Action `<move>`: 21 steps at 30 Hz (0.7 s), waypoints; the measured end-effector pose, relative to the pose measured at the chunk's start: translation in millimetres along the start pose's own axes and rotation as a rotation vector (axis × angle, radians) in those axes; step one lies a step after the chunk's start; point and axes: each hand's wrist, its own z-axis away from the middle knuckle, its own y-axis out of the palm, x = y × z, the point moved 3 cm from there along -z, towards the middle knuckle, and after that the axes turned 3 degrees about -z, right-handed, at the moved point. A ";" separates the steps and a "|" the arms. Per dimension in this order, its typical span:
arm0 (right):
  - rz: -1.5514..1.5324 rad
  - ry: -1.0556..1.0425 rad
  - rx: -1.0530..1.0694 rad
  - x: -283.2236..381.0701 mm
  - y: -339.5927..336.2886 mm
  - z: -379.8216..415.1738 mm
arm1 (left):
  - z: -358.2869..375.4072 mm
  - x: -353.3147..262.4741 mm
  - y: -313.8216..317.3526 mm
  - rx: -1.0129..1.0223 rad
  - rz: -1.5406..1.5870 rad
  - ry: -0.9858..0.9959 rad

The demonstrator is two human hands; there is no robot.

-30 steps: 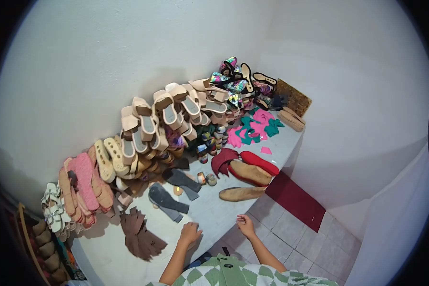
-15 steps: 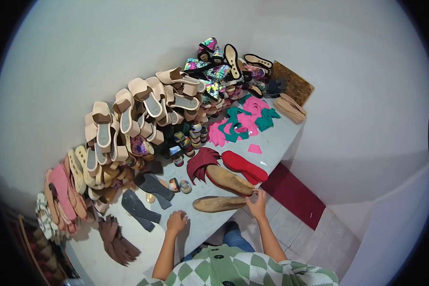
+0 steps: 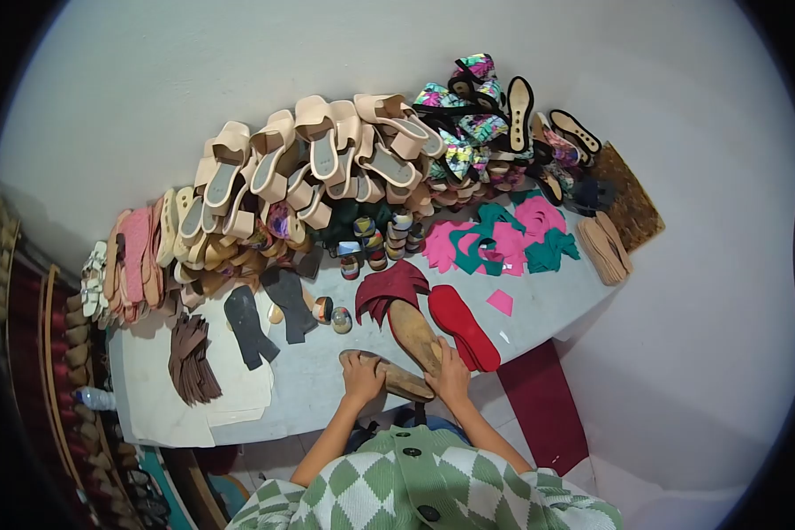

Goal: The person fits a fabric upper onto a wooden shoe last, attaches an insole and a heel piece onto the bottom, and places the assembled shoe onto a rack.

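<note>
Two tan insoles are found at the near edge of the counter (image 3: 539,305), directly ahead of the person. The nearer insole (image 3: 396,374) is laid almost crosswise, its long axis running from left to right and slightly toward the body at its right end. The second tan insole (image 3: 415,333) is set with its long axis running away from the body, up and to the left, so that the two pieces meet in a shallow angle near the right hand.

The left hand (image 3: 362,375) is laid over the left end of the nearer insole, fingers curled down on it in a loose hold. The right hand (image 3: 451,378) is placed where the right end of that insole meets the near end of the second one; it is seen touching them, but whether the fingers are closed round either cannot be told. Each end of the crosswise insole is thus covered by the hand of its own side.

Just to the right of the second insole a red sole (image 3: 464,325) is laid, roughly parallel to it. A dark red fan of cut pieces (image 3: 389,287) is spread just beyond its far end. Further back, beige sandals (image 3: 327,168) are piled against the wall.
</note>
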 end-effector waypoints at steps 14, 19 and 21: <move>-0.149 0.052 0.021 -29.9 1.1 -21.4 | -16.6 -57.7 34.2 0.155 0.150 0.279; -0.167 0.102 0.123 -46.7 -7.3 -34.3 | -8.4 -68.6 24.0 0.134 -0.019 0.328; -0.182 0.086 0.138 -52.7 -7.7 -38.8 | -8.7 -64.7 29.4 0.143 -0.062 0.362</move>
